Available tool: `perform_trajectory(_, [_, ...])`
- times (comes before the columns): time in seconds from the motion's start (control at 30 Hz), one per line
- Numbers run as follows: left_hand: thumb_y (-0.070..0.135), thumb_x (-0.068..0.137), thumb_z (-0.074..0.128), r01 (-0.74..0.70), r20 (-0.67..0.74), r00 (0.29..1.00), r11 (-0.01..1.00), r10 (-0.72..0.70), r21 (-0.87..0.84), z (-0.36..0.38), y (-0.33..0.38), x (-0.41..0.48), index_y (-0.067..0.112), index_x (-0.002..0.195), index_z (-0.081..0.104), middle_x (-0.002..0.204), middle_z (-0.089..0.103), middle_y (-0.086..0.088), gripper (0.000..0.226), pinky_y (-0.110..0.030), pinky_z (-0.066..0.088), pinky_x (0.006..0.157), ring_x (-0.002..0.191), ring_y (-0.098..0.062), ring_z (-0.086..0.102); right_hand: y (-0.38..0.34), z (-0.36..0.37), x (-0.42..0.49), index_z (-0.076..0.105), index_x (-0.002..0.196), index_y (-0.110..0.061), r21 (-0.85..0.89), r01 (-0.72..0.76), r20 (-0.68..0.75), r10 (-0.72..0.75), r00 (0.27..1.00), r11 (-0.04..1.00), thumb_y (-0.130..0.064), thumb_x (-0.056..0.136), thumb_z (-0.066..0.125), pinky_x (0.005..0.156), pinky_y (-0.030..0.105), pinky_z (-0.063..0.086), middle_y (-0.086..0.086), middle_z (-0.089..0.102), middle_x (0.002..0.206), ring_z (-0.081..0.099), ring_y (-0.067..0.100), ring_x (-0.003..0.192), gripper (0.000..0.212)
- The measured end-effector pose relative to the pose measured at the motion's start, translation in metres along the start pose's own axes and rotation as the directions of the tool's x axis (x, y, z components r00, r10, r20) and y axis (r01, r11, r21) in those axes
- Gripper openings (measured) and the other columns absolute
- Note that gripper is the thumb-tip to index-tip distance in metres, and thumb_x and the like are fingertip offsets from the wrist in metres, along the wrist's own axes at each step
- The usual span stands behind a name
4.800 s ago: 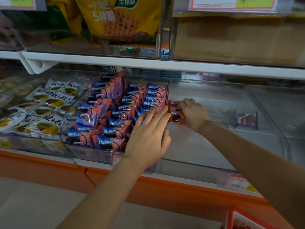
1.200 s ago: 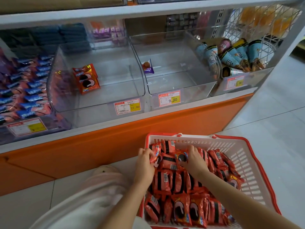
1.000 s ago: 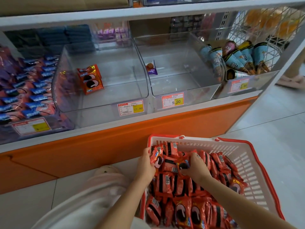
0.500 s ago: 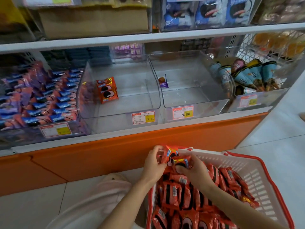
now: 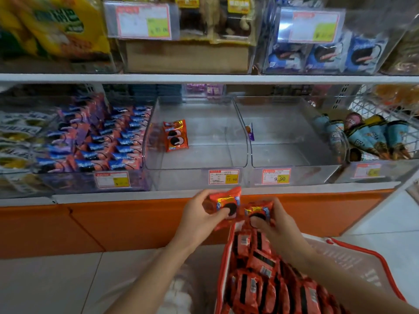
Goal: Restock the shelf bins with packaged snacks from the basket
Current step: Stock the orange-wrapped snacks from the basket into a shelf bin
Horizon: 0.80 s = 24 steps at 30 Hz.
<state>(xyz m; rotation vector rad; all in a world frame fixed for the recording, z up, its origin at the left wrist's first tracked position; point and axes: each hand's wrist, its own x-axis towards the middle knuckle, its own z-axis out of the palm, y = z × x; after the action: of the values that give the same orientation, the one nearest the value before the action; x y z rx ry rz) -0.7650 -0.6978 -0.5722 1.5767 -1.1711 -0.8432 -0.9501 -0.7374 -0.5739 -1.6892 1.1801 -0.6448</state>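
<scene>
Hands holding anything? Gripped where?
Each hand pinches one orange snack packet, thumb on the front near its lower edge: left hand the upper packet, right hand the lower packet.

The lower shelf (image 5: 136, 196), white-edged over an orange base (image 5: 113, 223), carries a row of clear bins. The middle bin (image 5: 204, 159) holds a few red packets (image 5: 175, 135) near its left wall and bears a price tag (image 5: 223, 177) on its front. Just left of it stands a bin (image 5: 74, 181) full of blue-and-pink packets (image 5: 108, 141). Just right of it is a bin (image 5: 294, 152) with one purple packet (image 5: 250, 132), and further right a bin (image 5: 392, 171) of cones (image 5: 374, 141). Above it the upper shelf (image 5: 204, 78) carries more clear bins, blurred. Below and right of it, a red-rimmed basket (image 5: 353, 264) stands on the tiled floor (image 5: 45, 286).
</scene>
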Motion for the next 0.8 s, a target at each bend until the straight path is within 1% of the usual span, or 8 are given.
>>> perform_trajectory(0.1, [0.014, 0.078, 0.075, -0.090, -0.095, 0.991, 0.993, 0.097, 0.082, -0.044, 0.021, 0.007, 0.033, 0.102, 0.054, 0.103, 0.061, 0.012, 0.037, -0.004, 0.044, 0.072, 0.093, -0.002, 0.059, -0.043, -0.001, 0.013, 0.047, 0.104, -0.032, 0.032, 0.135, -0.038, -0.134, 0.990, 0.990, -0.018, 0.089, 0.060, 0.071, 0.014, 0.052, -0.011, 0.064, 0.097, 0.065, -0.001, 0.088, 0.024])
perform_trajectory(0.23, [0.014, 0.078, 0.075, -0.221, -0.224, 0.937, 0.952, 0.267, 0.212, -0.105, 0.039, 0.017, 0.039, 0.091, 0.051, 0.098, 0.054, 0.023, 0.037, -0.003, 0.040, 0.074, 0.092, 0.007, 0.053, -0.085, 0.016, 0.053, 0.038, 0.112, -0.029, -0.160, 0.260, -0.056, -0.272, 0.961, 0.952, -0.023, 0.090, 0.059, 0.067, 0.003, 0.046, -0.022, 0.050, 0.098, 0.057, -0.004, 0.084, 0.031])
perform_trajectory(0.33, [0.009, 0.077, 0.076, -0.256, -0.359, 0.876, 0.941, 0.322, 0.220, -0.140, 0.035, 0.029, 0.030, 0.095, 0.054, 0.098, 0.058, 0.017, 0.036, 0.002, 0.039, 0.073, 0.089, 0.006, 0.054, -0.104, 0.034, 0.099, 0.040, 0.119, -0.020, -0.267, 0.290, -0.069, -0.318, 0.946, 0.919, -0.022, 0.091, 0.061, 0.062, 0.005, 0.044, -0.010, 0.052, 0.100, 0.055, 0.002, 0.083, 0.035])
perform_trajectory(0.4, [0.011, 0.078, 0.075, -0.238, -0.409, 0.857, 0.946, 0.312, 0.221, -0.158, 0.028, 0.037, 0.023, 0.102, 0.055, 0.101, 0.059, 0.010, 0.034, 0.002, 0.040, 0.073, 0.089, 0.004, 0.055, -0.110, 0.048, 0.136, 0.043, 0.122, -0.012, -0.352, 0.286, -0.037, -0.318, 0.947, 0.891, -0.021, 0.091, 0.062, 0.066, 0.010, 0.046, -0.002, 0.055, 0.106, 0.059, 0.010, 0.086, 0.038])
perform_trajectory(0.5, [0.013, 0.080, 0.074, -0.218, -0.480, 0.829, 0.956, 0.289, 0.199, -0.177, 0.012, 0.049, 0.021, 0.103, 0.056, 0.095, 0.061, 0.013, 0.030, -0.006, 0.045, 0.075, 0.089, 0.002, 0.059, -0.112, 0.075, 0.190, 0.047, 0.121, -0.007, -0.492, 0.268, 0.038, -0.287, 0.957, 0.828, -0.021, 0.088, 0.065, 0.081, 0.028, 0.045, 0.015, 0.056, 0.116, 0.060, 0.029, 0.098, 0.040])
perform_trajectory(0.6, [0.013, 0.080, 0.073, -0.205, -0.514, 0.821, 0.969, 0.248, 0.139, -0.181, 0.001, 0.056, 0.020, 0.103, 0.056, 0.094, 0.060, 0.018, 0.030, -0.012, 0.048, 0.077, 0.087, 0.005, 0.060, -0.113, 0.094, 0.223, 0.049, 0.122, -0.006, -0.624, 0.260, 0.128, -0.232, 0.964, 0.737, -0.020, 0.088, 0.065, 0.080, 0.024, 0.037, 0.017, 0.052, 0.120, 0.056, 0.030, 0.104, 0.040])
perform_trajectory(0.7, [0.012, 0.080, 0.074, -0.196, -0.544, 0.811, 0.976, 0.216, 0.095, -0.187, -0.013, 0.062, 0.020, 0.100, 0.056, 0.091, 0.061, 0.018, 0.029, -0.007, 0.048, 0.072, 0.081, 0.011, 0.060, -0.112, 0.115, 0.254, 0.052, 0.117, -0.006, -0.639, 0.318, 0.240, -0.212, 0.947, 0.700, -0.009, 0.090, 0.061, 0.071, 0.021, 0.041, 0.011, 0.053, 0.113, 0.058, 0.027, 0.098, 0.028])
perform_trajectory(0.8, [0.010, 0.080, 0.074, -0.204, -0.546, 0.810, 0.976, 0.214, 0.079, -0.191, -0.022, 0.068, 0.020, 0.097, 0.055, 0.090, 0.061, 0.018, 0.028, -0.006, 0.046, 0.070, 0.080, 0.013, 0.060, -0.108, 0.131, 0.280, 0.047, 0.133, -0.012, -0.715, 0.374, 0.348, -0.163, 0.923, 0.591, -0.017, 0.089, 0.064, 0.077, 0.019, 0.036, 0.005, 0.055, 0.125, 0.055, 0.026, 0.112, 0.047])
